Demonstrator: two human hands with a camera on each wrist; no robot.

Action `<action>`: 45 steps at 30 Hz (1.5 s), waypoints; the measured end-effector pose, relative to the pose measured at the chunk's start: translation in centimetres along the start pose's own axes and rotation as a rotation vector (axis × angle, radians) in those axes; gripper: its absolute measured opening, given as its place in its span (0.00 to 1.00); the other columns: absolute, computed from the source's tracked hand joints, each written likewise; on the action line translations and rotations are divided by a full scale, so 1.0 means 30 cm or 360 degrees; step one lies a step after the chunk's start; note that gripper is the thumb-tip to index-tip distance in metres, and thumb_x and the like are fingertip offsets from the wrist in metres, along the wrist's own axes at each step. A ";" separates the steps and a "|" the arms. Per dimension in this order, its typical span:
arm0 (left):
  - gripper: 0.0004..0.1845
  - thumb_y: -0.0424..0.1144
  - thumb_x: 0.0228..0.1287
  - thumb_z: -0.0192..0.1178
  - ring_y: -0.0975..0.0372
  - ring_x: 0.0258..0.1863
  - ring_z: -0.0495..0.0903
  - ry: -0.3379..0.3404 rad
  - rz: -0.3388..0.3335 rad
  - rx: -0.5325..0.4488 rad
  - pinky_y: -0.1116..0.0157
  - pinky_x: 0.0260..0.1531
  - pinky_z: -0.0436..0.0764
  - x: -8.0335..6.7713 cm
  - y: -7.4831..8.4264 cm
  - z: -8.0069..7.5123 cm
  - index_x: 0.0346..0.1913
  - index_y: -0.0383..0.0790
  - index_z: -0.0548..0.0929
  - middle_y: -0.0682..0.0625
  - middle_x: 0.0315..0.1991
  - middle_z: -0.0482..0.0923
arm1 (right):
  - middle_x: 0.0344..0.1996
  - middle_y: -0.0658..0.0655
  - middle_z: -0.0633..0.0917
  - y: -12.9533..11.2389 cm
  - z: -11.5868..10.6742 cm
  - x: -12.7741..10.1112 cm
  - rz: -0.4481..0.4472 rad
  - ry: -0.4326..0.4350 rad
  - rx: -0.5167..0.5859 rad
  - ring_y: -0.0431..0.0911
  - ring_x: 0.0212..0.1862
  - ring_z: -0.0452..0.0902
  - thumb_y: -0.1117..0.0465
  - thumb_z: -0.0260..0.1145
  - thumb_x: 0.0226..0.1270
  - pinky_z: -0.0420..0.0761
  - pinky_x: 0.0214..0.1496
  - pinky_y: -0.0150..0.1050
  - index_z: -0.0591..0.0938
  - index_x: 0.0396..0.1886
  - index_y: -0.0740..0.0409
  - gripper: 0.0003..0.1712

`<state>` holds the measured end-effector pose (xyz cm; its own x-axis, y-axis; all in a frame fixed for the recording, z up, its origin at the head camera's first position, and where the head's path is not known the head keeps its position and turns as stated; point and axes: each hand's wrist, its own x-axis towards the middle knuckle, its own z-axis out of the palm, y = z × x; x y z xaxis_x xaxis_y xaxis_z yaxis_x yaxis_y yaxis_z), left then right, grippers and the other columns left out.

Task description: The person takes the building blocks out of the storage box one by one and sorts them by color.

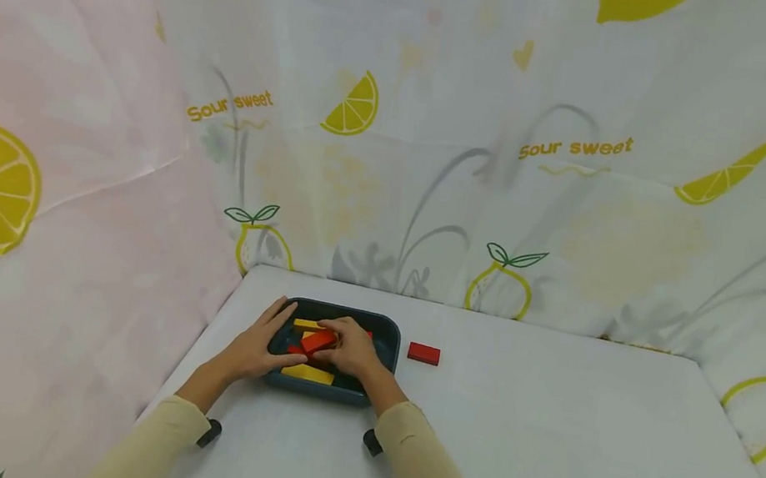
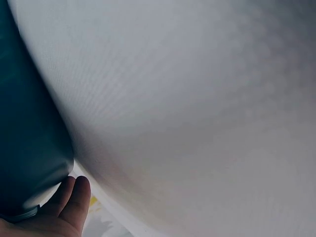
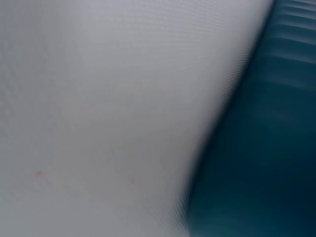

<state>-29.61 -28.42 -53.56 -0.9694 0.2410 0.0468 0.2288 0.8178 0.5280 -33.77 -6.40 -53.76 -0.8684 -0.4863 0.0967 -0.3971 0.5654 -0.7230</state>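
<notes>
Nearest, two sleeved arms are stretched out over the white table (image 1: 548,436). The left hand (image 1: 256,346) is laid on the left rim of the dark tray (image 1: 388,333), with its fingers mostly straight and nothing held in it; in the left wrist view only a bit of palm and the tray wall can be seen. The right hand (image 1: 351,349) is curled over a red block (image 1: 318,341), which is held tilted just above the other blocks inside the tray. A yellow block (image 1: 307,373) is seen at the near side of the tray, and more lie under the hands. The red block could be dropped if the grip is loose, and the blocks under it could be knocked about. The tray could be pushed sideways if it is not held firmly. Farther off, a second red block (image 1: 423,353) lies alone on the table, just right of the tray. Behind it all, a lemon-print cloth (image 1: 573,148) is hung.
</notes>
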 end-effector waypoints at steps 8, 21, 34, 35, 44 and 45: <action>0.55 0.68 0.57 0.63 0.39 0.74 0.57 0.0021 -0.0012 0.0009 0.34 0.64 0.65 -0.003 -0.004 -0.001 0.80 0.46 0.50 0.42 0.81 0.40 | 0.54 0.55 0.79 -0.010 0.009 0.000 0.0035 -0.0013 -0.0072 0.46 0.50 0.76 0.53 0.75 0.59 0.79 0.51 0.36 0.83 0.60 0.50 0.28; 0.55 0.67 0.57 0.64 0.39 0.75 0.55 0.0026 -0.0013 -0.0008 0.34 0.65 0.64 -0.006 0.000 0.005 0.79 0.45 0.51 0.42 0.81 0.40 | 0.53 0.56 0.79 -0.018 0.007 -0.012 0.0063 0.0000 -0.0077 0.46 0.49 0.76 0.51 0.77 0.57 0.80 0.52 0.39 0.86 0.54 0.50 0.25; 0.55 0.68 0.57 0.63 0.40 0.75 0.56 0.0015 -0.0009 -0.0007 0.35 0.65 0.65 0.001 -0.003 0.009 0.80 0.46 0.51 0.42 0.81 0.40 | 0.46 0.54 0.79 -0.017 -0.001 -0.019 0.0074 0.0027 -0.0104 0.45 0.43 0.74 0.51 0.78 0.54 0.79 0.48 0.37 0.87 0.47 0.52 0.22; 0.55 0.68 0.57 0.63 0.40 0.75 0.56 0.0016 -0.0009 -0.0003 0.35 0.65 0.65 0.000 -0.003 0.010 0.79 0.46 0.51 0.42 0.81 0.40 | 0.46 0.54 0.79 -0.017 -0.002 -0.020 0.0070 0.0025 -0.0107 0.45 0.43 0.74 0.50 0.78 0.54 0.79 0.48 0.37 0.87 0.47 0.53 0.22; 0.55 0.68 0.57 0.63 0.40 0.75 0.56 0.0008 -0.0024 0.0001 0.35 0.65 0.65 0.000 0.004 0.006 0.80 0.48 0.50 0.43 0.81 0.39 | 0.43 0.54 0.81 -0.007 -0.005 -0.011 0.0034 0.0027 -0.0129 0.44 0.41 0.75 0.50 0.78 0.54 0.78 0.46 0.35 0.88 0.46 0.53 0.22; 0.55 0.68 0.57 0.63 0.40 0.75 0.56 0.0011 -0.0025 0.0003 0.35 0.65 0.65 0.001 0.003 0.005 0.80 0.48 0.50 0.43 0.81 0.39 | 0.42 0.53 0.81 -0.008 -0.006 -0.010 0.0032 0.0035 -0.0115 0.43 0.41 0.74 0.50 0.78 0.53 0.78 0.46 0.35 0.88 0.46 0.54 0.22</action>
<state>-29.60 -28.26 -53.62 -0.9734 0.2248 0.0443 0.2139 0.8223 0.5273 -33.47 -6.28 -53.51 -0.8823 -0.4603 0.0982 -0.3993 0.6216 -0.6739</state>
